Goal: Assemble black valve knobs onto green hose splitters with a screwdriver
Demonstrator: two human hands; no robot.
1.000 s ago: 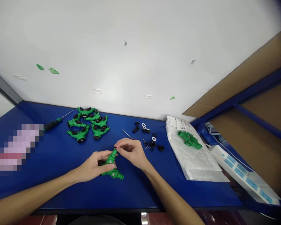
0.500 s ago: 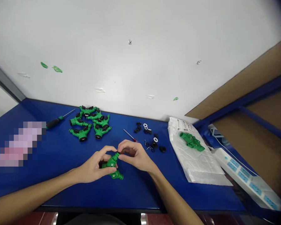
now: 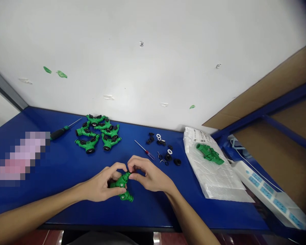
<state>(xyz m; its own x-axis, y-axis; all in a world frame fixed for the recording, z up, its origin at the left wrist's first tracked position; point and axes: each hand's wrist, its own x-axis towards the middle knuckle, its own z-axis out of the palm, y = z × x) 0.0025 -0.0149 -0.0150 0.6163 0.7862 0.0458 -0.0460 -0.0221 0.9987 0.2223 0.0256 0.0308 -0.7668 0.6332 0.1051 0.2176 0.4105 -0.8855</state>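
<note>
A green plastic Y-shaped hose splitter (image 3: pixel 121 184) is held above the blue table by my left hand (image 3: pixel 102 183), with the thumb across its front and the fingers behind. One outlet points up and right, the other down and right. My right hand (image 3: pixel 148 173) pinches at the tip of the upper outlet with thumb and forefinger. What sits between those fingertips is too small and hidden to make out. Just beyond my right hand lies a small screwdriver (image 3: pixel 149 154) with a clear red-and-purple handle.
Several green splitters with black valve levers (image 3: pixel 88 145) stand at back left, near a larger screwdriver (image 3: pixel 58 133). Black and white small parts (image 3: pixel 169 157) lie right of centre. A white plastic bag (image 3: pixel 206 183) carries green splitter bodies (image 3: pixel 209 153). A power strip (image 3: pixel 267 195) runs along the right.
Both hands and the splitter have shifted slightly down. My right fingers are still at the upper outlet's tip, and the small screwdriver's handle is now uncovered.
</note>
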